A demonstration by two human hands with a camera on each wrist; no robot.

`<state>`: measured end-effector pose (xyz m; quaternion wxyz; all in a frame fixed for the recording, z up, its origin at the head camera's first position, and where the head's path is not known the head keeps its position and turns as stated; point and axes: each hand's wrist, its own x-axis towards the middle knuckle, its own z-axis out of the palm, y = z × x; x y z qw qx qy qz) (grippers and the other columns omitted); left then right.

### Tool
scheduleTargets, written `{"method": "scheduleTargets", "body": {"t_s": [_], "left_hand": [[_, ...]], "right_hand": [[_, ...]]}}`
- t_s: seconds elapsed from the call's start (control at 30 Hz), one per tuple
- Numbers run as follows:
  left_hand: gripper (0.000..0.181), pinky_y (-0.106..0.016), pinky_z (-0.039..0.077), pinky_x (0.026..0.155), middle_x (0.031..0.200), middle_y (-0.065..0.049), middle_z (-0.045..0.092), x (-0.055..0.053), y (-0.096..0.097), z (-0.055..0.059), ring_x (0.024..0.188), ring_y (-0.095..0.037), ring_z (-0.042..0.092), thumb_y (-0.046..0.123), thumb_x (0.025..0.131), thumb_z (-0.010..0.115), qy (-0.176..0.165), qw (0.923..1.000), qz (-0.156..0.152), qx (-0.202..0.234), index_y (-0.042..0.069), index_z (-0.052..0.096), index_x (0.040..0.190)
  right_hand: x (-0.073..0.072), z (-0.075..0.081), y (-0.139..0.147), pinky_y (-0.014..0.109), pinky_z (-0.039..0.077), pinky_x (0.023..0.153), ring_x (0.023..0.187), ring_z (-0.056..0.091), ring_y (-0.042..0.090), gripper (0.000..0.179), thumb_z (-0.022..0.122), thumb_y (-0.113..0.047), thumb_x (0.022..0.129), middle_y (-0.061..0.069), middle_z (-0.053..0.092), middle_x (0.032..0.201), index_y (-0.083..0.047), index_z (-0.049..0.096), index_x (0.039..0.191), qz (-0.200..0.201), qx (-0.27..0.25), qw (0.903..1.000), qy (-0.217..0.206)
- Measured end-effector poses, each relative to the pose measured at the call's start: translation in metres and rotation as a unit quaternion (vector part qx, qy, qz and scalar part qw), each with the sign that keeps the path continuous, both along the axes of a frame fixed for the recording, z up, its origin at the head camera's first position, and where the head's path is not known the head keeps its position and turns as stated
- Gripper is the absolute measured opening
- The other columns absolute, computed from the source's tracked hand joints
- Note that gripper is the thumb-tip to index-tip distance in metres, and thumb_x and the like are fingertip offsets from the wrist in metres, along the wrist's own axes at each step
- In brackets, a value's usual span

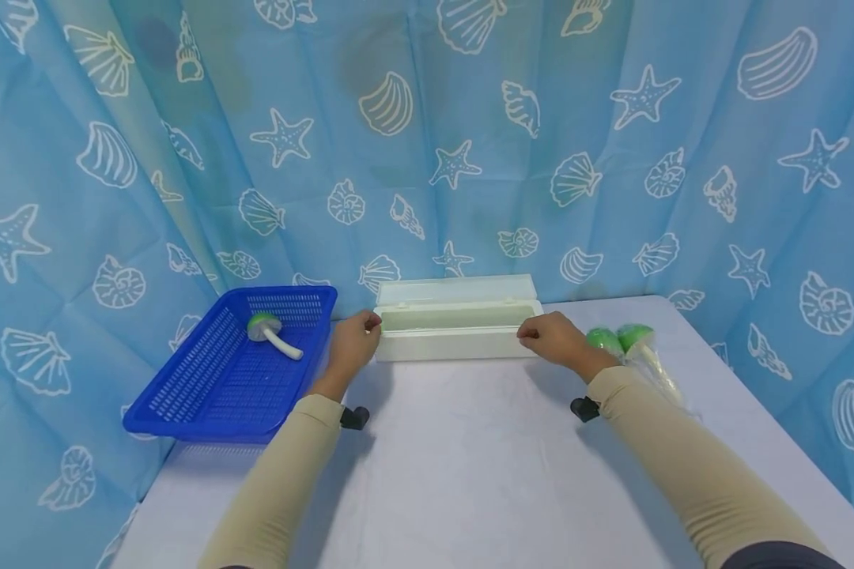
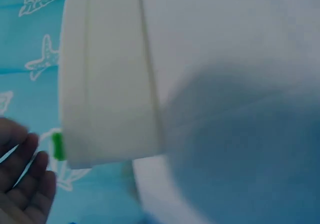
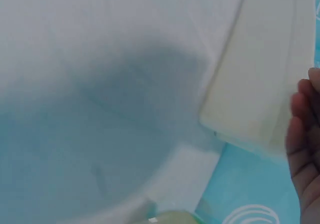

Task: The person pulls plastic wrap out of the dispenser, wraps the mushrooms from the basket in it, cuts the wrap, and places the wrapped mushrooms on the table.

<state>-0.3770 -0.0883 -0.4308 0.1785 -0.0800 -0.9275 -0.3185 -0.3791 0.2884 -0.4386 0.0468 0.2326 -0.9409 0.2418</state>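
Note:
A long white box (image 1: 459, 344) stands at the back of the table with its hinged lid (image 1: 455, 289) raised behind it. My left hand (image 1: 353, 344) is at the box's left end, fingers loosely bent. In the left wrist view those fingers (image 2: 31, 171) lie just beside a small green tab (image 2: 58, 146) on the box end, with a narrow gap between. At the right front corner is my right hand (image 1: 557, 340). Its loosely bent fingers (image 3: 298, 134) overlap the box's edge in the right wrist view, and nothing shows held in them.
Left of the box, a blue plastic basket (image 1: 185, 433) holds a green-capped, white-stemmed mushroom shape (image 1: 263, 327). Two similar green-capped pieces (image 1: 635, 335) in clear wrapping lie beyond my right forearm. A blue shell-patterned curtain (image 1: 427, 126) hangs behind the white-covered table (image 1: 462, 474).

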Motion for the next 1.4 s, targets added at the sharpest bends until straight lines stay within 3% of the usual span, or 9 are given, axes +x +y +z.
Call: {"method": "scheduleTargets", "body": {"t_s": [0.13,0.27,0.43,0.57,0.73,0.87,1.13,1.23,1.4], "left_hand": [[0.017,-0.041,0.05,0.088,0.105,-0.012,0.069,-0.017,-0.002,0.011,0.101,-0.028,0.064,0.005,0.093,0.061,-0.037,0.9926,-0.062,-0.098,0.002,0.071,0.107],[0.022,-0.04,0.047,0.095,0.113,-0.012,0.068,-0.033,-0.004,0.015,0.111,-0.028,0.061,0.004,0.096,0.058,-0.078,0.9785,-0.11,-0.157,0.001,0.07,0.115],[0.029,-0.042,0.043,0.099,0.122,-0.012,0.065,-0.04,-0.004,0.016,0.119,-0.029,0.056,0.017,0.101,0.055,-0.128,0.9645,-0.155,-0.171,0.003,0.066,0.124],[0.029,-0.04,0.046,0.096,0.121,-0.013,0.065,-0.042,-0.001,0.013,0.116,-0.028,0.058,0.014,0.1,0.055,-0.155,0.9599,-0.189,-0.137,0.002,0.065,0.125],[0.023,-0.035,0.051,0.086,0.11,-0.01,0.067,-0.046,0.005,0.004,0.103,-0.024,0.062,0.006,0.097,0.059,-0.153,0.9677,-0.183,-0.082,0.001,0.069,0.117],[0.023,-0.036,0.051,0.085,0.105,-0.01,0.068,-0.05,0.009,0.001,0.099,-0.023,0.062,-0.003,0.095,0.056,-0.126,0.975,-0.167,-0.076,0.0,0.069,0.114],[0.026,-0.037,0.05,0.087,0.107,-0.01,0.066,-0.053,0.016,0.002,0.1,-0.024,0.062,-0.004,0.095,0.052,-0.079,0.9773,-0.151,-0.126,0.002,0.067,0.116],[0.024,-0.038,0.049,0.087,0.109,-0.01,0.066,-0.053,0.023,0.005,0.099,-0.023,0.061,0.008,0.097,0.056,-0.093,0.9733,-0.169,-0.124,0.003,0.067,0.117],[0.036,-0.037,0.049,0.088,0.119,-0.011,0.064,-0.06,0.038,0.004,0.107,-0.024,0.061,0.024,0.099,0.059,-0.158,0.9614,-0.198,-0.107,0.002,0.062,0.126]], "right_hand": [[-0.009,0.006,0.004,0.046,0.051,0.08,0.093,0.064,0.028,0.019,0.065,-0.014,0.094,0.01,0.069,0.099,-0.002,0.07,0.108,-0.02,0.001,0.9992,0.035],[-0.016,0.012,0.003,0.052,0.043,0.094,0.114,0.055,0.036,0.029,0.063,-0.015,0.096,0.018,0.063,0.119,0.0,0.064,0.121,-0.035,0.009,0.9991,0.02],[-0.025,0.012,0.001,0.053,0.038,0.101,0.124,0.047,0.04,0.035,0.059,-0.015,0.098,0.02,0.058,0.129,0.001,0.059,0.129,-0.002,0.041,0.9992,-0.003],[-0.029,0.007,0.0,0.051,0.043,0.095,0.117,0.053,0.037,0.032,0.059,-0.014,0.098,0.019,0.062,0.122,0.001,0.061,0.127,0.011,0.032,0.9994,-0.01],[-0.031,0.001,-0.002,0.045,0.051,0.081,0.097,0.063,0.03,0.03,0.058,-0.009,0.098,0.017,0.066,0.111,0.0,0.061,0.127,-0.006,0.0,0.9997,-0.023],[-0.033,0.001,-0.006,0.042,0.045,0.074,0.08,0.057,0.027,0.03,0.05,-0.005,0.1,0.017,0.065,0.113,0.0,0.059,0.129,-0.018,-0.008,0.9997,-0.017],[-0.04,-0.001,-0.014,0.049,0.044,0.096,0.118,0.053,0.037,0.034,0.04,-0.002,0.101,0.021,0.059,0.125,0.002,0.057,0.13,-0.041,0.017,0.999,0.004],[-0.042,-0.002,-0.015,0.05,0.045,0.093,0.114,0.056,0.037,0.034,0.04,-0.003,0.101,0.021,0.061,0.119,0.002,0.058,0.129,-0.056,0.021,0.9982,0.006],[-0.046,-0.005,-0.017,0.049,0.046,0.092,0.109,0.058,0.037,0.032,0.04,-0.004,0.101,0.02,0.062,0.113,0.002,0.06,0.125,-0.076,0.021,0.9968,0.017]]}}
